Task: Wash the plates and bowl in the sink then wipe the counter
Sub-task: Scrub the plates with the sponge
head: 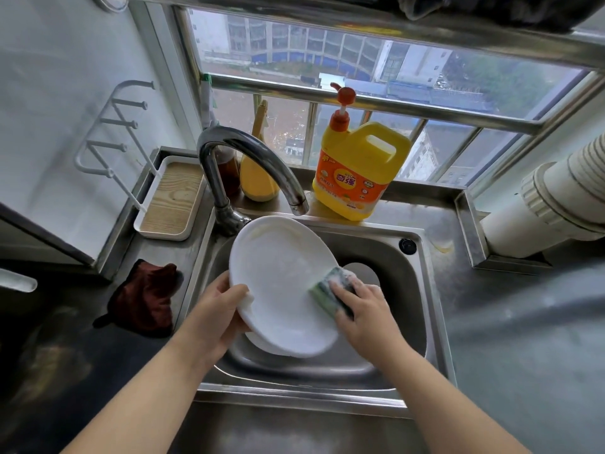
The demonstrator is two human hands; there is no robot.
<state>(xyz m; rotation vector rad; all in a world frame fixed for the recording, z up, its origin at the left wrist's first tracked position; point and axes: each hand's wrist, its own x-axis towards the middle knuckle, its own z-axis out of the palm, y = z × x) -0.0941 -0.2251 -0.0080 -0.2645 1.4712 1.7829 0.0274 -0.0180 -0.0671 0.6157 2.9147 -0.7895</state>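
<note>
Right hand (363,309), foamy green sponge (332,290), glossy round white plate (281,283)

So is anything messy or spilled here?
A little. A yellowish smear sits on the counter right of the sink, like dried soap, and a dark red cloth lies crumpled on the left.

Left hand (214,311): grips the round white plate (281,283) at its left rim, tilted over the steel sink (422,290).
Right hand (363,306): presses a soapy green sponge (330,290) on the plate's right edge.
Beneath: probably more white dishes (265,344).
</note>
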